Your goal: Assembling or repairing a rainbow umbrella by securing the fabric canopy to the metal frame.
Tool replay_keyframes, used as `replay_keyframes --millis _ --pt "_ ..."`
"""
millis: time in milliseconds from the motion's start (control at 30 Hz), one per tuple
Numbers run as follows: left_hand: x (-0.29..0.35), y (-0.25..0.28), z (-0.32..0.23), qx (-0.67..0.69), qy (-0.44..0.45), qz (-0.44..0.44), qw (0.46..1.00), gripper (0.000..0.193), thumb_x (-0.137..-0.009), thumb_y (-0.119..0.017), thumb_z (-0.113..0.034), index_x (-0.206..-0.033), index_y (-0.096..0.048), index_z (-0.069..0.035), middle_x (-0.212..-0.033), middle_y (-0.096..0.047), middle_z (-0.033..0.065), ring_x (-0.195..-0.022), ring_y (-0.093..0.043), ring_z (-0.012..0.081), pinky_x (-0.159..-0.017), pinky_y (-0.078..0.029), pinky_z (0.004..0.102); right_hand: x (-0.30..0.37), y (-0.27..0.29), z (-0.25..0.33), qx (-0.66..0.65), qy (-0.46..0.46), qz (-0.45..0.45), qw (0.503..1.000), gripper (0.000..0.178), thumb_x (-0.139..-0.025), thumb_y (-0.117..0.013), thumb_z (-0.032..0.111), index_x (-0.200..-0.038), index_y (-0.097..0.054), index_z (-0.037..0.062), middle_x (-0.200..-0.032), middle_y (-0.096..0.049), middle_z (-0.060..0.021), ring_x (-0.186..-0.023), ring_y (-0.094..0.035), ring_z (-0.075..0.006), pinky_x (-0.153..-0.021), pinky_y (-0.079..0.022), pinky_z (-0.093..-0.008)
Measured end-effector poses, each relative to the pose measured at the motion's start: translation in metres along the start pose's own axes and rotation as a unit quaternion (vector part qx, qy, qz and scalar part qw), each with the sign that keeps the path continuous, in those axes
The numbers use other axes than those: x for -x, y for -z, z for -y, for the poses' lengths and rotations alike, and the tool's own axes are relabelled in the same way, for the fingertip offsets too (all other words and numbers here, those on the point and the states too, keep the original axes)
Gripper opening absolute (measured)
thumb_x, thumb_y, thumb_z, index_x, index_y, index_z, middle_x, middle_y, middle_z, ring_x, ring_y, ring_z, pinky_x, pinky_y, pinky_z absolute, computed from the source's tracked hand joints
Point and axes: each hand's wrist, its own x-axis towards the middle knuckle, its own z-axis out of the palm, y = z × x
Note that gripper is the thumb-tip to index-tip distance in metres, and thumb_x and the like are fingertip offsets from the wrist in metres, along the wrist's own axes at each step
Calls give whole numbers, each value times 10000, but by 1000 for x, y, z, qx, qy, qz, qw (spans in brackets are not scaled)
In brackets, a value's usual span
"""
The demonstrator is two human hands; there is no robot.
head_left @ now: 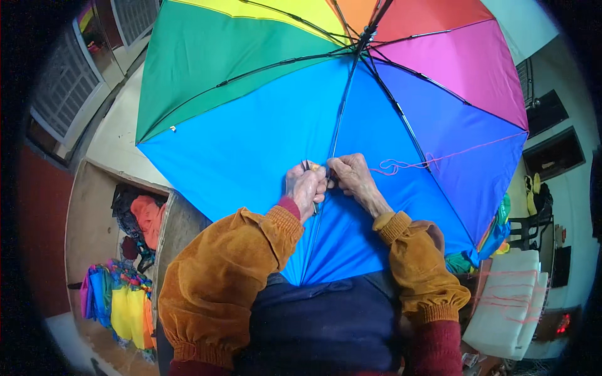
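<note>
An opened rainbow umbrella (238,144) lies over my lap with its inner side up, its black ribs meeting at the shaft (365,41). My left hand (304,188) is closed at the blue panel beside a rib. A slim dark pointed tool (306,165), perhaps thread snips, sticks out of that fist; most of it is hidden. Close to it, my right hand (352,178) pinches at the same rib, fingertips together. From this hand a pink thread (464,151) runs, with a loose loop, to the umbrella's right corner. Whether a needle is there cannot be seen.
At the left, a wooden box (94,207) holds dark and orange cloth (149,216) and a bundle of rainbow fabric (128,307). White block-like padding (505,313) wound with pink thread stands at the lower right. More coloured fabric (497,229) hangs behind the umbrella's right edge.
</note>
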Motion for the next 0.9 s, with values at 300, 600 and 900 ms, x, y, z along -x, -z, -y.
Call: replay_keyframes --millis 300,600,900 --pt "-5 6 1 -20 10 13 1000 107 -831 -519 -52 -750 -454 -78 -623 -498 61 -431 -347 48 -336 -238 201 7 -5 9 -55 -20 2 998 253 -825 -544 233 -633 -545 68 -551 -456 30 -407 -340 -25 -344 -233 -196" --pt "0 4 -2 -53 13 13 998 106 -822 -538 -67 -755 -456 -68 -615 -501 64 -422 -340 44 -335 -239 201 3 2 1 -100 -28 32 994 281 -816 -537 239 -634 -560 26 -552 -496 -7 -420 -370 -52 -353 -279 -215" --pt "-7 8 -9 -66 39 33 997 138 -822 -553 -76 -715 -466 -81 -592 -500 53 -407 -333 39 -341 -248 203 9 14 1 80 49 87 992 293 -816 -551 239 -673 -572 -16 -547 -469 -59 -430 -396 -115 -392 -334 -294"
